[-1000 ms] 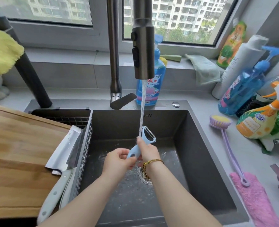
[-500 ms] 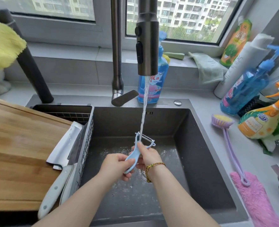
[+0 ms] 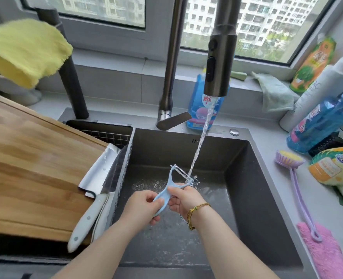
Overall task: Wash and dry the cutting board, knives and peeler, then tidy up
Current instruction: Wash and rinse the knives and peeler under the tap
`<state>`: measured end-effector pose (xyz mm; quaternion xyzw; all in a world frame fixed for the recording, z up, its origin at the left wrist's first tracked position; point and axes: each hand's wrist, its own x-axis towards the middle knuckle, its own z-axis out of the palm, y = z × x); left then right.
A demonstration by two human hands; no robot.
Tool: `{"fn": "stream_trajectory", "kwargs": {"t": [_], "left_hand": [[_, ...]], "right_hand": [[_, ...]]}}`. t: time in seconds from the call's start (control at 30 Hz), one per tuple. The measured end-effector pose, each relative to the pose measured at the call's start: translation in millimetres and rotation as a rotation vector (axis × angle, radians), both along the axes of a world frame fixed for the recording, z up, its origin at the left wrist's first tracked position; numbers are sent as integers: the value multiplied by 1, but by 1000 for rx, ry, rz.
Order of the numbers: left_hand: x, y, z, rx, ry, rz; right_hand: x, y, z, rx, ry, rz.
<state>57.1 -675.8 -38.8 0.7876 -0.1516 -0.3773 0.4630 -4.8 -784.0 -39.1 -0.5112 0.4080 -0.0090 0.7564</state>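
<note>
Clamping peeler [image 3: 169, 182] w/ L grip [image 3: 144, 206] at handle, R grip [image 3: 184, 199] at neck. Holding blade end in tap stream [image 3: 200, 142] over sink [image 3: 239, 158].

The peeler [image 3: 165, 194] is pale blue, with a silvery blade. The cutting board [image 3: 35, 168] is warm brown wood in lighter and darker stripes, and the knives [image 3: 88, 218] have off-white handles with small grey rivets. The sink [image 3: 257, 198] is dark grey, the tap [image 3: 220, 63] is a dark brushed metal, and the worktop [image 3: 267, 141] is pale grey. There is a yellow cloth [image 3: 25, 49] and a pink cloth [image 3: 325, 252] — also a lilac brush [image 3: 301, 198] with a yellow and lilac head. The soap bottle [image 3: 196, 109] is blue with a pink and white label. The bottle on the sill [image 3: 313, 63] is orange with a green picture. The bracelet [image 3: 196, 208] is golden yellow with one green bead.
</note>
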Motion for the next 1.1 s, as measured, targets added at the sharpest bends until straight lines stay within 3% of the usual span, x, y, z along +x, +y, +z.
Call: {"fn": "stream_trajectory", "kwargs": {"t": [0.13,0.23,0.4,0.53,0.63,0.77,0.9,1.1], "left_hand": [[20,39,6,-18,-99,175],[37,82,11,-39,-150,354],[56,146,4,169,-327,422],[60,161,-7,425,-397,258],[62,163,-5,467,-436,167],[77,177,23,552,-700,-17],[98,197,57,680,-1013,-420],[108,179,51,768,-1067,-868]], "right_hand": [[26,30,13,-11,-1,113],[42,61,11,-147,49,197],[52,95,-7,-423,123,280],[58,107,-14,-453,157,295],[60,111,-16,-443,179,294],[63,115,-18,-399,179,236],[64,120,-18,-443,190,218],[63,124,-17,-474,206,198]]}}
